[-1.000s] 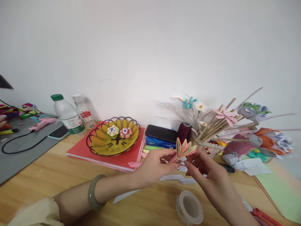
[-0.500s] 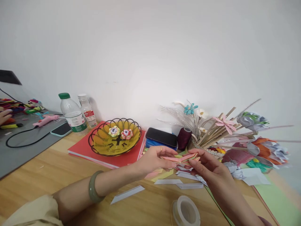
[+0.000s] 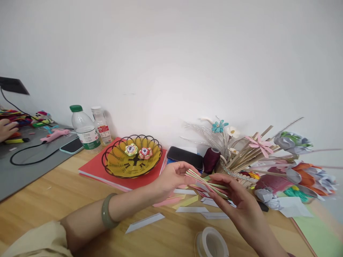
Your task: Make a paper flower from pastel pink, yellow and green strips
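Observation:
A stack of folded paper strips (image 3: 205, 183), pink, green and cream at the edges, slants above the table. My left hand (image 3: 175, 177) pinches near its upper left end, a ring on one finger and a green bangle at the wrist. Thumb and fingers of my right hand (image 3: 238, 201) close around the lower right end. Beneath the hands lie loose folded strips: white ones (image 3: 191, 210), a yellow one (image 3: 184, 202) and pink ones partly hidden by my left hand. Another white strip (image 3: 145, 223) rests nearer me, to the left.
A yellow woven basket (image 3: 118, 167) with two paper rosettes stands on red paper (image 3: 92, 165). Bottles (image 3: 87, 130) are behind it. A spool (image 3: 213, 242) sits in front; paper flowers (image 3: 297, 142) lie at right. Another person's hand (image 3: 7, 129) is far left.
The stack has turned from lying nearly level to slanting, showing its edges. My right hand has shifted slightly right and down with it; both hands still hold on.

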### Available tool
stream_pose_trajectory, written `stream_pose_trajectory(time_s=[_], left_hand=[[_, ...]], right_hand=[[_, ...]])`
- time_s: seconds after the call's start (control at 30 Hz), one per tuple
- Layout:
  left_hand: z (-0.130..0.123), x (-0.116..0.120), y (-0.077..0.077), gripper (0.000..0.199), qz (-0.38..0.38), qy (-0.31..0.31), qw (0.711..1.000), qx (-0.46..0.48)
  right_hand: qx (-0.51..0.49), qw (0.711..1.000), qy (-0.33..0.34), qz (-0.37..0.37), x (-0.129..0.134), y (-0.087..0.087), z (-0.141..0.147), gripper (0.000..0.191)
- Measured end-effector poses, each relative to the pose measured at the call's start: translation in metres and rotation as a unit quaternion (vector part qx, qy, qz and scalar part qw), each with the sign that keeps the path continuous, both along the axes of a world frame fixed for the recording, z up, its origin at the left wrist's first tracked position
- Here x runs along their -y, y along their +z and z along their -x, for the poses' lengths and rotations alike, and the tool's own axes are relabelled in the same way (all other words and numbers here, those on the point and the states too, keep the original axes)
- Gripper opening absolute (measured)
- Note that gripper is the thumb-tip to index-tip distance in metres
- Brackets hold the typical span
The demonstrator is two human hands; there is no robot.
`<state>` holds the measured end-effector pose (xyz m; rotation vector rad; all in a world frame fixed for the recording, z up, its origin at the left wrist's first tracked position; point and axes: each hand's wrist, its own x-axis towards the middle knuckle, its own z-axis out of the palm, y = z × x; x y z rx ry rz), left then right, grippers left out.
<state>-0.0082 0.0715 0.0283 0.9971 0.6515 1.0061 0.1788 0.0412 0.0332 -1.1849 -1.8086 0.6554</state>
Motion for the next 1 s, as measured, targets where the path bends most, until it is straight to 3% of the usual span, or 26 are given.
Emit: stream_pose_trajectory(time_s=[0.1, 0.23, 0.37, 0.5, 0.73, 0.83, 0.9, 1.0], left_hand=[[0.003, -0.005, -0.005, 0.027, -0.009, 0.009, 1.000, -0.021], [0.004, -0.007, -0.009, 0.032, 0.008, 0.014, 1.000, 0.000], [-0.003, -0.001, -0.007, 0.040, 0.023, -0.019, 0.997, 0.065], [-0.010, 0.008, -0.009, 0.032, 0.015, -0.087, 0.994, 0.059], [-0.011, 0.016, -0.011, 0.028, 0.022, -0.079, 0.995, 0.051], [-0.009, 0.013, -0.007, 0.026, 0.016, -0.031, 0.998, 0.054], [-0.006, 0.008, -0.006, 0.025, 0.017, 0.016, 0.998, 0.051], [-0.001, 0.002, -0.007, 0.021, 0.042, 0.057, 0.996, 0.053]], right_hand=[[0.058, 0.998, -0.012, -0.003, 0.000, 0.002, -0.003, 0.033], [0.126, 0.992, 0.009, 0.001, 0.002, 0.006, -0.005, 0.028], [0.092, 0.990, 0.049, 0.095, 0.005, 0.005, -0.001, 0.032], [0.019, 0.985, 0.058, 0.161, 0.007, 0.003, 0.008, 0.037], [0.113, 0.975, 0.095, 0.166, 0.010, 0.003, 0.014, 0.039], [0.134, 0.976, 0.068, 0.156, 0.005, 0.006, 0.002, 0.042], [0.179, 0.975, 0.015, 0.132, -0.001, 0.009, -0.011, 0.042], [0.329, 0.940, -0.058, 0.071, -0.010, 0.010, -0.032, 0.034]])
